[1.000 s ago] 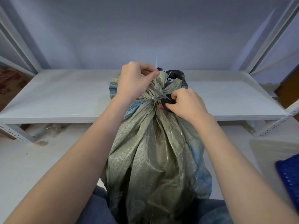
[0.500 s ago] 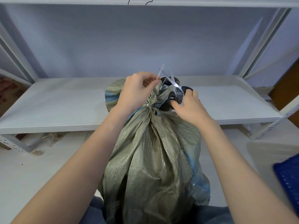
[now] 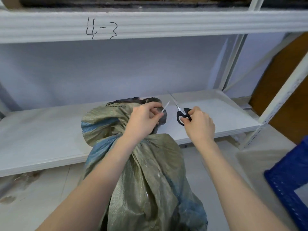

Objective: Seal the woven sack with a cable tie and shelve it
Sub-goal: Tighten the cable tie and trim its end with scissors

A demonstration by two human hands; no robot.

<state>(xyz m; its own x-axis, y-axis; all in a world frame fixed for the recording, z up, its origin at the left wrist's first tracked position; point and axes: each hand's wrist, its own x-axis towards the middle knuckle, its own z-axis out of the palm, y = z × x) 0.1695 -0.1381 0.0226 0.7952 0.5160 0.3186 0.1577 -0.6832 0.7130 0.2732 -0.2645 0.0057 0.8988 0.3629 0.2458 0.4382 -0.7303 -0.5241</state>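
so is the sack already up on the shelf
No, the woven sack stands on the floor in front of the shelf.

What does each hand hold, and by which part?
Left hand pinches the cable tie's tail near its lower end. Right hand grips the scissors by the black handles.

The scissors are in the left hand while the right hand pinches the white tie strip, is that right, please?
Not quite: the hands are swapped. The head view shows the scissors in the right hand, and the left hand pinching the white tie strip.
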